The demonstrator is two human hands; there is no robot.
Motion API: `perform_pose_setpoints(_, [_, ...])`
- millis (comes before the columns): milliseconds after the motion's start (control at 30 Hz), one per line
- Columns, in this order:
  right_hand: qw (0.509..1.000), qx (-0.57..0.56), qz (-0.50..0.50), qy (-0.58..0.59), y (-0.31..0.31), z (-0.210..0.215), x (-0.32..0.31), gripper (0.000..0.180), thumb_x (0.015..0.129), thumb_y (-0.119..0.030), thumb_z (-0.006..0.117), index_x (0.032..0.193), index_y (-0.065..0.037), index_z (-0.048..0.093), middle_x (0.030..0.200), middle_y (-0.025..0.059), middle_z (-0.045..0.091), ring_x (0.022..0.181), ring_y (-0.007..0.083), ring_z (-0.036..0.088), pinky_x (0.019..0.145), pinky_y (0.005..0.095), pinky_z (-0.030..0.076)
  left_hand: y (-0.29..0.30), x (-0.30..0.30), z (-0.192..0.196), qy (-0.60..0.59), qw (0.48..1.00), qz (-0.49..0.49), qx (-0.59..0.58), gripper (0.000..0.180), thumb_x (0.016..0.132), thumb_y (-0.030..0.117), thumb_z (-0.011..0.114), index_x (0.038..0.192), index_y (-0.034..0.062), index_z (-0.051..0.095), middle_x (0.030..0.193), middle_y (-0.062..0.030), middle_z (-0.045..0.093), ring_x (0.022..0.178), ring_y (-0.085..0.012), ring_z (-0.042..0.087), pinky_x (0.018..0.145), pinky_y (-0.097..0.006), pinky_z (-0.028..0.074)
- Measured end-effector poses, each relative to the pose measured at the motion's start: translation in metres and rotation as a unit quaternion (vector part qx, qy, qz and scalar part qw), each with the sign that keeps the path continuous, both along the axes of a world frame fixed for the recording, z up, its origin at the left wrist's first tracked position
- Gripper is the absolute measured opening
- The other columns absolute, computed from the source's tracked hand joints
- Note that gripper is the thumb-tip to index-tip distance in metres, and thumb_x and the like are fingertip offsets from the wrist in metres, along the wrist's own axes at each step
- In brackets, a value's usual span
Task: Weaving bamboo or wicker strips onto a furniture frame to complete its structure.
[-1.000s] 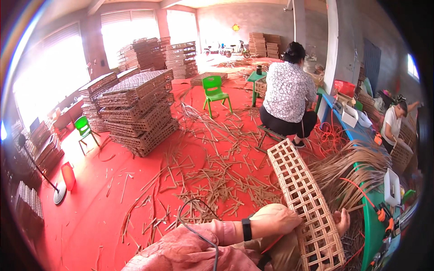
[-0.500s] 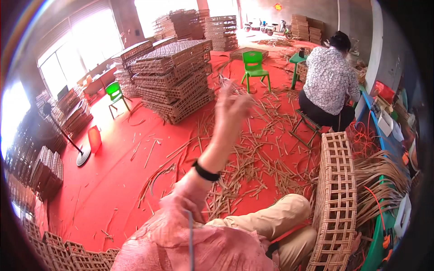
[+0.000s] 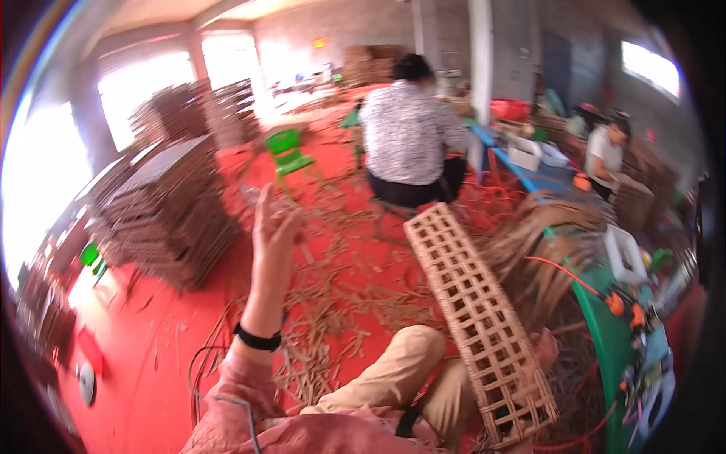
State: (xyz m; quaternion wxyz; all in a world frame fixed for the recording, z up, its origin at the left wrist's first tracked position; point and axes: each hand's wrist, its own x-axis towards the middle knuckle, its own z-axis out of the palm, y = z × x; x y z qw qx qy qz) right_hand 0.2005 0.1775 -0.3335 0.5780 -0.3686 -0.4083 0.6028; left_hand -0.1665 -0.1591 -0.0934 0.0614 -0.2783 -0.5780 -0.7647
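My left hand (image 3: 276,223) is raised in front of me, a dark band on its wrist. It holds nothing, and its fingers are spread, slightly smeared by motion. A long brown woven lattice basket (image 3: 484,303) stands slanted on its edge beside my bent knee (image 3: 420,348). Partly hidden by the basket's right side is my right hand (image 3: 544,349); its fingers are too blurred and covered to make out. A thin grey cord (image 3: 246,405) hangs over my pink sleeve.
Scattered brown strips (image 3: 333,303) litter the red floor covering. A person (image 3: 408,136) sits ahead, back toward me; another person (image 3: 614,163) works at far right. Stacked woven frames (image 3: 162,212) rise at left near a green chair (image 3: 287,155). A green-edged table (image 3: 605,344) holds brown strands and tools.
The view has swung to the right, so the stacks, seated person and basket appear farther left. The second person has come into view. My left hand stays raised, its fingers still spread.
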Motion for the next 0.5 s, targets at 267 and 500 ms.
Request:
perform_pose_setpoints(267, [0.995, -0.055, -0.007, 0.087, -0.026, 0.035, 0.0, 0.019, 0.089, -0.023, 0.059, 0.088, -0.004, 0.056, 0.071, 0.0102, 0.063, 0.057, 0.0193, 0.062, 0.053, 0.0311, 0.049, 0.005, -0.004, -0.038, -0.026, 0.998, -0.025, -0.043, 0.067, 0.085, 0.01, 0.06, 0.143, 0.0046, 0.027, 0.073, 0.001, 0.055, 0.058, -0.0053, 0.045, 0.053, -0.019, 0.036])
perform_pose_setpoints(500, [0.992, -0.066, -0.022, 0.104, -0.033, 0.045, 0.006, 0.018, 0.088, -0.022, 0.06, 0.09, -0.003, 0.058, 0.071, 0.0087, 0.065, 0.058, 0.0158, 0.063, 0.048, 0.0258, 0.045, -0.01, -0.006, -0.029, -0.022, 0.998, 0.045, -0.041, 0.068, 0.087, 0.014, 0.058, 0.143, 0.0005, 0.022, 0.071, 0.0, 0.059, 0.056, -0.0036, 0.046, 0.053, -0.017, 0.035])
